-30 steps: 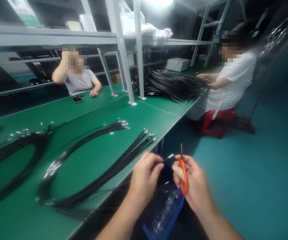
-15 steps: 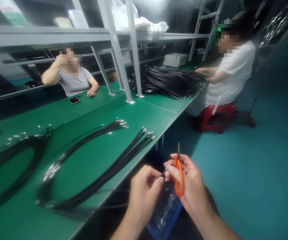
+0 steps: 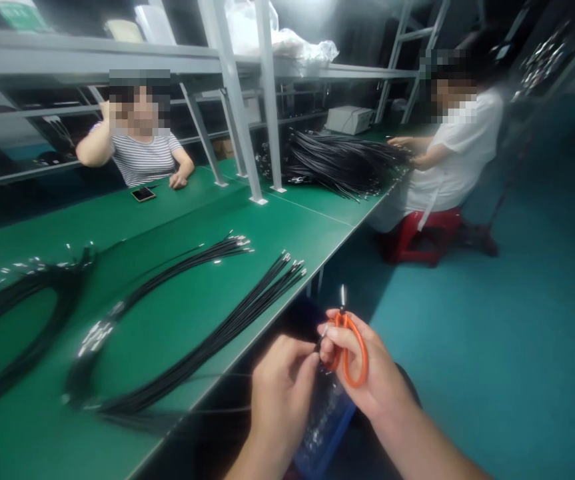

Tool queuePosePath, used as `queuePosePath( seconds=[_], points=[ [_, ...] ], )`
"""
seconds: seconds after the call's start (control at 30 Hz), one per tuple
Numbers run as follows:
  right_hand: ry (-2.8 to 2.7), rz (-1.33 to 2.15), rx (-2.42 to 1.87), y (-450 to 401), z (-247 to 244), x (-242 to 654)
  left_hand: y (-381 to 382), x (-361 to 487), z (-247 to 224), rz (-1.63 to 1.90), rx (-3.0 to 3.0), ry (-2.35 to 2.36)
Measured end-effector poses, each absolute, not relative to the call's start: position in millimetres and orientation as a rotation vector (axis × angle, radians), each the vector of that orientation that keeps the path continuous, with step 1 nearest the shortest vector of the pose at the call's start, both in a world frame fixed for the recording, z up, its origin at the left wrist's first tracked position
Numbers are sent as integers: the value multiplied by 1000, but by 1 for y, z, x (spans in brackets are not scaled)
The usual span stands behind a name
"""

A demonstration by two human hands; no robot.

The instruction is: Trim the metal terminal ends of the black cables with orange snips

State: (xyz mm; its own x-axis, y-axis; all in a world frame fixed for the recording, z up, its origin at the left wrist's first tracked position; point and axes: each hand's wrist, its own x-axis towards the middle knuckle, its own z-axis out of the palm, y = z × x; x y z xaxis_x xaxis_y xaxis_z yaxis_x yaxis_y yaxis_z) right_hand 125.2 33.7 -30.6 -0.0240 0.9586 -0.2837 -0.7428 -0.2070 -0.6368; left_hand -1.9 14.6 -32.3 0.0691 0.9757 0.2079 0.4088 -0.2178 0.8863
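My left hand (image 3: 284,383) pinches the end of a thin black cable (image 3: 318,345) between thumb and forefinger, just past the table's front edge. Close beside it on the right, my right hand (image 3: 362,363) is closed around orange-handled scissors (image 3: 354,350), whose short blades point up and away. The thumb and forefinger of that hand also touch the metal tip of the cable. On the green table (image 3: 297,223) lies a curved bundle of black cables (image 3: 217,340) with silvery ends.
Below my hands is a blue bin (image 3: 324,433) with small shiny pieces. More cables (image 3: 22,360) lie at left. A person in stripes sits across the table; another, in white, sits on a red stool (image 3: 427,237) by a cable pile (image 3: 337,163). Metal posts (image 3: 240,113) support a shelf.
The scissors have turned in my right hand, so their handle loops show wider. Both hands appear slightly further left. The seated person across the table has raised their head.
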Motion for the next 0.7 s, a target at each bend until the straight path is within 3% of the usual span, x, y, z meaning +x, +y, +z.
queuePosePath(
  seconds=[0.5,0.7],
  points=[
    [-504,1474,-899,21,-20,101,26,-3,-10,1197,1402,1284],
    [-503,1598,-798,21,-18,106,33,-12,-8,1124,1122,941]
  ],
)
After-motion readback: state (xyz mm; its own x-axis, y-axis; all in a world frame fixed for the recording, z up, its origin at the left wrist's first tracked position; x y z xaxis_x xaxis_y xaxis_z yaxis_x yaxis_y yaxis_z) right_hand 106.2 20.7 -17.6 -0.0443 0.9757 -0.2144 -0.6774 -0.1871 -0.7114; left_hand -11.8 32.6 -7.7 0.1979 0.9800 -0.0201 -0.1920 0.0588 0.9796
